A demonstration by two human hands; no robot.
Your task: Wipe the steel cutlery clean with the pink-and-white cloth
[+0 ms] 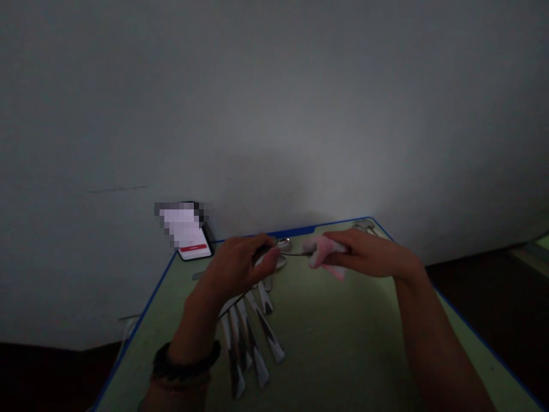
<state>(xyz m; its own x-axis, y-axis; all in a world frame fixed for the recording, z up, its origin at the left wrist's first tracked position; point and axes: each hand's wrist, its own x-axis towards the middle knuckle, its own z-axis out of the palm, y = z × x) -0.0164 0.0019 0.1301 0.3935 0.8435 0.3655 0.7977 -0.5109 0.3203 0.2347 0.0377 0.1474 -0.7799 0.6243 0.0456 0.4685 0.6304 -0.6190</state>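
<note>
My left hand (240, 266) is closed on one end of a thin metal piece of cutlery (294, 254), seen nearly edge-on, so its kind is unclear. The other end runs into a pink and white cloth (321, 252), which my right hand (364, 250) pinches around it. Beneath and beside my left hand lies a pile of cutlery, with a rounded spoon bowl (285, 244) showing past the fingers. Several shiny metal handles (257, 337) fan out from the pile toward me; their far ends are hidden by my left hand.
A light green table (334, 343) with a blue edge stands against a grey wall (274, 114). At the back left a lit phone (193, 240) leans on the wall. More cutlery (364, 226) lies at the back right corner, partly behind my right hand.
</note>
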